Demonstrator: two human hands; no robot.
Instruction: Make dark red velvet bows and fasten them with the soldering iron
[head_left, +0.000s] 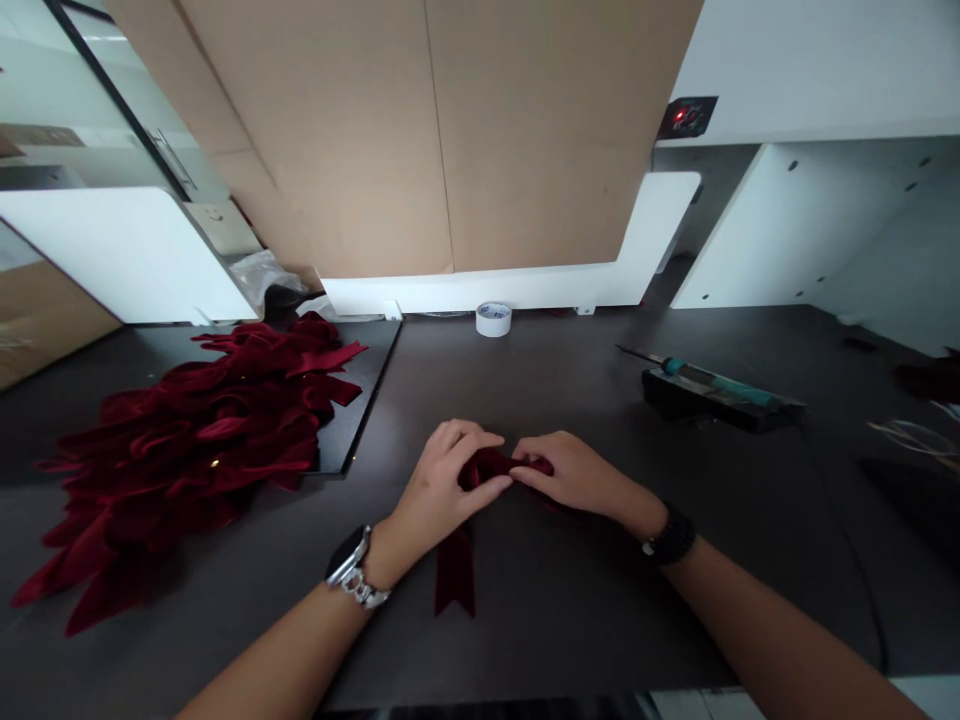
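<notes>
A dark red velvet ribbon bow [489, 464] is held between my two hands, just above the dark tabletop. My left hand [448, 475] has its thumb and fingers curved round the left loop. My right hand [574, 472] pinches the bow near its middle and right loop, with thumb and fingertips together. One tail of the ribbon, cut to a notch, hangs down below my left hand toward the tabletop. Most of the right side of the bow is hidden behind my right hand.
A heap of finished-looking red velvet bows [217, 420] lies on a black glossy board [345, 420] at left. A tape roll [493, 320] stands at the back. On the right, a soldering iron [705, 378] rests on a black holder [697, 405]. Cardboard [450, 140] covers the back panel.
</notes>
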